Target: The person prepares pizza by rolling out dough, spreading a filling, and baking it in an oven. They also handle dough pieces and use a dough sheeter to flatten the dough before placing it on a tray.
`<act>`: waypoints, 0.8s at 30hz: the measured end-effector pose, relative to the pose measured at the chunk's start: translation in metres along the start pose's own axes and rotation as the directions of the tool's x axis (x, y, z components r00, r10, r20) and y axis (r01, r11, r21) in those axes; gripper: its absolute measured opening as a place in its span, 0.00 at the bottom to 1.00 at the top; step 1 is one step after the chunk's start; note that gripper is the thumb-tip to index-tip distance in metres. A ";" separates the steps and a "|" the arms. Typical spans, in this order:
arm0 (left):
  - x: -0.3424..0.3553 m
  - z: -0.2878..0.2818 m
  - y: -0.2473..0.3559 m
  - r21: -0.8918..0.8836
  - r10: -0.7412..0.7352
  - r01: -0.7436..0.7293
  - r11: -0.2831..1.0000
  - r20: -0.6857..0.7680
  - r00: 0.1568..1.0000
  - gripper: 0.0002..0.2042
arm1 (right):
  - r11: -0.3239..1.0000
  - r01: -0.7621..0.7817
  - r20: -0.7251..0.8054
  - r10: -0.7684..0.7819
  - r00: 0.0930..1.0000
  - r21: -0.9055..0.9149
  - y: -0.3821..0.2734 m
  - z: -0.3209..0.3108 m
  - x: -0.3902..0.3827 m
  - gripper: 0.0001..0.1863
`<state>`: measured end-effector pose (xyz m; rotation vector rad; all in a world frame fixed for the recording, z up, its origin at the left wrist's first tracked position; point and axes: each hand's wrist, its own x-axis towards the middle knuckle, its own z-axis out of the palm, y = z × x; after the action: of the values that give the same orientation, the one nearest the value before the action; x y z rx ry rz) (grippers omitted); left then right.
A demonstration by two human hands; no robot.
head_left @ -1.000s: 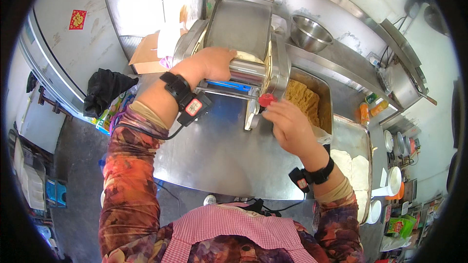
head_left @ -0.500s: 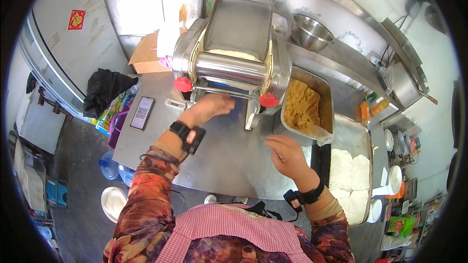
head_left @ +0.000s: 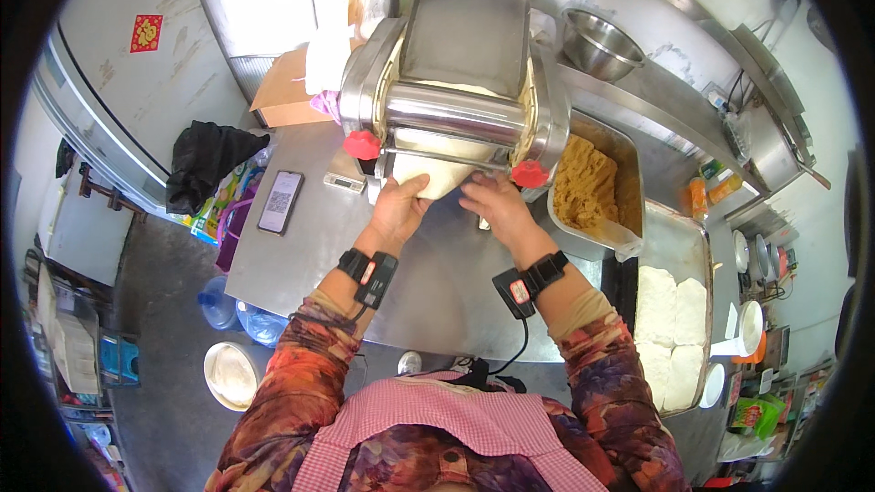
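Note:
A pale dough sheet (head_left: 433,170) hangs out below the steel roller (head_left: 456,111) of a dough sheeter. My left hand (head_left: 399,211) grips the sheet's lower left edge, thumb on top and fingers underneath. At its lower right edge is my right hand (head_left: 499,208), with bent fingers slightly apart; whether they touch the dough is hard to see. More dough shows above the roller, below the sloping metal feed tray (head_left: 467,32). Two red knobs, a left one (head_left: 362,145) and a right one (head_left: 530,174), flank the outlet.
Right of the machine stands a deep steel pan (head_left: 629,191) of yellow-brown filling (head_left: 585,184). Beyond it a tray (head_left: 675,239) bears several white dough slabs (head_left: 656,296). A phone (head_left: 280,202) and a small white device (head_left: 345,173) lie left. A steel bowl (head_left: 602,44) sits behind.
The dough sheet has come down out of the rollers. My left hand has taken hold of its edge, and my right hand has moved up and left toward it. The view has shifted slightly.

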<state>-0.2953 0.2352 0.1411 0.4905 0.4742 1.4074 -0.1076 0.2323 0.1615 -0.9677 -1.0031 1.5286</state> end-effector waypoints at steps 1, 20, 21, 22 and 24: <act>-0.010 0.002 0.002 -0.021 -0.012 0.012 1.000 0.010 1.000 0.18 | 0.997 -0.042 0.002 0.042 0.999 0.057 0.001 0.003 0.002 0.27; -0.113 0.006 0.043 0.492 -0.257 0.203 0.847 0.044 0.965 0.22 | 0.930 -0.276 0.173 0.239 0.956 0.242 -0.012 0.006 -0.088 0.30; -0.116 0.008 0.043 0.502 -0.275 0.208 0.839 0.061 0.959 0.23 | 0.929 -0.283 0.178 0.245 0.953 0.236 -0.015 0.005 -0.092 0.30; -0.119 0.009 0.043 0.528 -0.274 0.197 0.826 0.070 0.959 0.23 | 0.923 -0.299 0.182 0.260 0.948 0.240 -0.018 0.004 -0.097 0.31; -0.125 0.012 0.041 0.558 -0.291 0.192 0.808 0.094 0.952 0.24 | 0.926 -0.303 0.210 0.258 0.943 0.226 -0.025 0.002 -0.107 0.31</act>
<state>-0.3338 0.1141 0.1777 0.9727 0.7713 0.9549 -0.0853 0.1299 0.1948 -0.8278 -0.7844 1.9605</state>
